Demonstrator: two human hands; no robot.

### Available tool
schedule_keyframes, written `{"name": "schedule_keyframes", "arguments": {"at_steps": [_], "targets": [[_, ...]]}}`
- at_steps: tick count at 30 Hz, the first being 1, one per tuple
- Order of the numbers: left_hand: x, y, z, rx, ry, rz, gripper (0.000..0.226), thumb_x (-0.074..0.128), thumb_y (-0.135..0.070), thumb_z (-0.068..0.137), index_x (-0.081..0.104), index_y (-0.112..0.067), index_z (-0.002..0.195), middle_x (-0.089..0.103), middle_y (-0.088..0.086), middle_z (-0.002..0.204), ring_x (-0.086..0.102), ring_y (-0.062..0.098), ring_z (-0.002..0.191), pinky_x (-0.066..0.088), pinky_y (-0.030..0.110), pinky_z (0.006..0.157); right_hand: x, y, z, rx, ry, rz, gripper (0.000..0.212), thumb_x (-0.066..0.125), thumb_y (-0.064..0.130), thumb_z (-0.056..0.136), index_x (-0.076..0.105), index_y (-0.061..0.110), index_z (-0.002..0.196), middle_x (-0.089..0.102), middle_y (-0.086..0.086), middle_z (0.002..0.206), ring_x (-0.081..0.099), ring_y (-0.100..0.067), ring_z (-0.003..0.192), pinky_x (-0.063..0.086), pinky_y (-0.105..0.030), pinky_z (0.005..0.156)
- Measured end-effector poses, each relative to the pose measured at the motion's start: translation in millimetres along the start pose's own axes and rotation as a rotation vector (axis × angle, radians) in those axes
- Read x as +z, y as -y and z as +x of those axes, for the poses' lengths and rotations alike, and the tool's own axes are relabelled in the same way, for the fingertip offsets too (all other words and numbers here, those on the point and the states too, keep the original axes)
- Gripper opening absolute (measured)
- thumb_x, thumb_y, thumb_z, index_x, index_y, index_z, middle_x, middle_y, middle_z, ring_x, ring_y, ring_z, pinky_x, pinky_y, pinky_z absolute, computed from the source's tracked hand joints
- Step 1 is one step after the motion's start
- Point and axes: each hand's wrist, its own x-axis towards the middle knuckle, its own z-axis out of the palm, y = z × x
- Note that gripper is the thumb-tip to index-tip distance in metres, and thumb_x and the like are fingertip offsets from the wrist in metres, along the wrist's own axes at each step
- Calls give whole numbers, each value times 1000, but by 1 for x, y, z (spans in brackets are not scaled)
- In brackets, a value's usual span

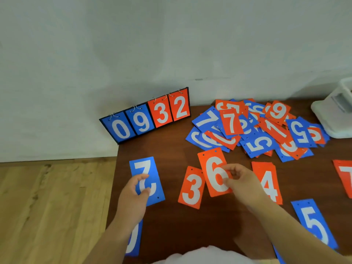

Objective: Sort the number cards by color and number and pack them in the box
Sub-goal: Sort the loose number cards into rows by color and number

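Observation:
My left hand (133,195) holds a blue card with a white 2 upside down (146,174) near the table's left edge. My right hand (242,181) pinches a red 6 card (211,168), held tilted over a red 3 card (191,187) that lies flat. A red 4 stack (270,180) lies just right of my right hand. A mixed heap of red and blue cards (255,130) covers the far right of the table. A blue 5 card (314,223) lies at the near right. A blue card (134,239) sits partly hidden under my left forearm.
A flip scoreboard (146,115) showing 0 9 3 2 leans against the wall at the table's back left corner. A white plastic box (335,111) stands at the far right. A red card (344,178) is cut by the right edge. Wood floor (53,206) lies left of the table.

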Motion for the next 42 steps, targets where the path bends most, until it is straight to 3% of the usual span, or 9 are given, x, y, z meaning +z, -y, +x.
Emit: {"name": "schedule_keyframes", "arguments": {"at_steps": [3,8,12,15,18,22,31,36,42], "targets": [[-5,11,-16,6,15,12,37,61,-9,99,60,-37,123,49,-19,133,57,-1,62,46,7,51,4,-5,-16,6,2,8,29,74,16,91,66,39,106,66,12,118,65,-13,110,61,-38,88],[5,12,-31,44,126,10,36,61,-9,99,60,-38,121,51,-21,132,59,6,113,44,9,70,6,-28,-46,-2,-70,88,29,74,6,87,72,31,100,72,8,109,69,-12,100,61,-35,83],[31,1,-37,86,221,41,37,61,-11,99,59,-42,118,53,-19,133,67,9,94,48,14,57,-5,-53,-69,35,-130,125,26,75,7,87,72,30,99,74,9,105,68,-11,99,60,-34,83],[60,-13,-44,117,294,58,37,60,-8,98,59,-39,118,55,-17,129,61,-11,76,47,9,57,-27,-75,-81,80,-164,130,24,75,9,88,72,31,99,72,11,105,67,-9,100,59,-32,84],[92,-27,-55,141,332,85,38,59,-7,98,60,-42,114,58,-19,127,54,8,55,44,19,49,-60,-96,-87,115,-192,130,22,75,13,89,71,33,98,70,13,106,65,-9,99,60,-37,86],[142,-50,-76,167,347,92,37,59,-7,98,62,-40,114,63,-16,115,39,7,39,37,25,43,-114,-129,-83,118,-262,182,21,76,14,88,72,32,97,74,9,101,70,-14,94,62,-40,79],[286,-105,-147,170,299,115,36,57,-7,99,60,-37,119,65,-9,113,35,9,37,34,24,40,-269,-198,-53,85,-224,198,23,73,4,86,74,25,97,76,5,96,72,-17,93,61,-37,82],[332,-134,-176,150,282,111,37,58,-7,99,59,-40,116,58,-19,85,51,24,61,41,31,52,-320,-219,-33,71,-203,143,22,72,7,88,72,25,100,70,4,100,65,-18,93,49,-26,71],[344,-132,-192,94,232,143,39,57,-7,98,60,-40,118,60,-22,100,43,16,50,42,28,47,-332,-211,4,31,-221,8,21,70,13,90,70,27,106,70,3,104,63,-13,87,48,-23,63]]}}
